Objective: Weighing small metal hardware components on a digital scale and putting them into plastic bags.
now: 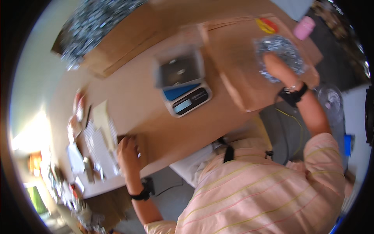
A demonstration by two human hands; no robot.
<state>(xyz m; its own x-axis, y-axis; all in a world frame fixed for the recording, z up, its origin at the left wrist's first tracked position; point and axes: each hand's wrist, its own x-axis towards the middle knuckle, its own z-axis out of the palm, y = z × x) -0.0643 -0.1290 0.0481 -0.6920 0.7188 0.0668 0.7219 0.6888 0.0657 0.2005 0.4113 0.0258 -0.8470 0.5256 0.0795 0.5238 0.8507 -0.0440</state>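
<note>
My right hand (274, 65) reaches into a heap of small silver pieces (286, 48), which seems to lie in a clear plastic bag or bowl. Its fingers are buried among the pieces and blurred. My left hand (127, 152) rests at the table's near left edge with its fingers curled, over or against a small brown object (142, 147) whose kind I cannot make out. Between the hands stands a kitchen scale (191, 100) with a blue platform and a lit display. On it sits a translucent grey tub (180, 74) with a few small pale bits at the bottom.
A big cardboard box (126, 43) heaped with silver pieces stands at the back left. Flat cardboard (237, 58) lies under the heap, with a red and yellow roll (267, 25) beyond. Papers (102, 136) and small tools lie at left. A pink container (304, 28) is far right.
</note>
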